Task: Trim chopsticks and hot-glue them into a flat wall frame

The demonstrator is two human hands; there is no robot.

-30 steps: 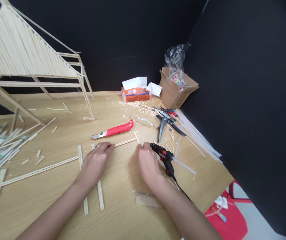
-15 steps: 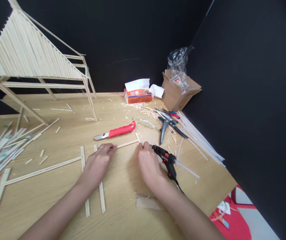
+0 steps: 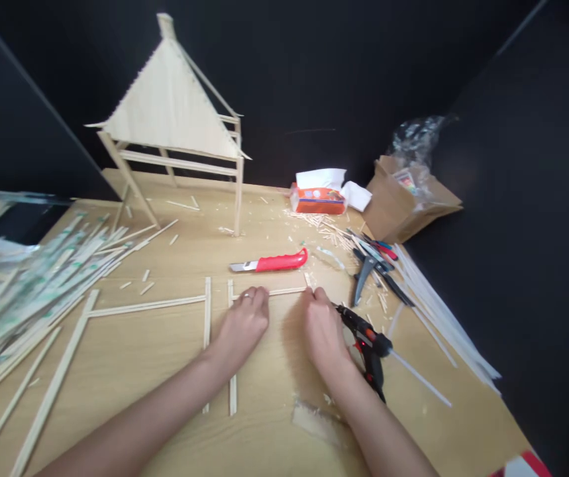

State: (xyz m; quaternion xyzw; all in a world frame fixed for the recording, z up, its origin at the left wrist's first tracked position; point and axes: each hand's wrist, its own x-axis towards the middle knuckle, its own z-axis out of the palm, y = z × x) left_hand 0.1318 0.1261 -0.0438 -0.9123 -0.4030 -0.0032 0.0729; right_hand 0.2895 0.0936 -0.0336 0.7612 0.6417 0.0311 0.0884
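Observation:
A thin wooden crosspiece [image 3: 288, 291] lies on the table between my two hands. My left hand [image 3: 244, 321] has its fingers closed on the crosspiece's left part, near an upright wooden strip [image 3: 233, 391]. At the other end, my right hand [image 3: 324, 324] pinches a short stick [image 3: 307, 280] where it meets the crosspiece; the fingertips partly hide that joint. Just right of this hand rests a black glue gun [image 3: 363, 334] with a clear glue stick in its back. A red-handled utility knife [image 3: 277, 262] lies beyond both hands.
A stick-built house model [image 3: 175, 106] stands at the back left. Joined sticks [image 3: 150, 305] and bagged sticks [image 3: 40, 298] lie left. Pliers [image 3: 363, 278], glue sticks [image 3: 443, 318], a tissue pack [image 3: 320, 199] and a cardboard box [image 3: 398, 205] are on the right.
The view has swung left, so everything sits farther right in the picture and more of the left side shows. Both hands keep their grip on the sticks, with little other movement.

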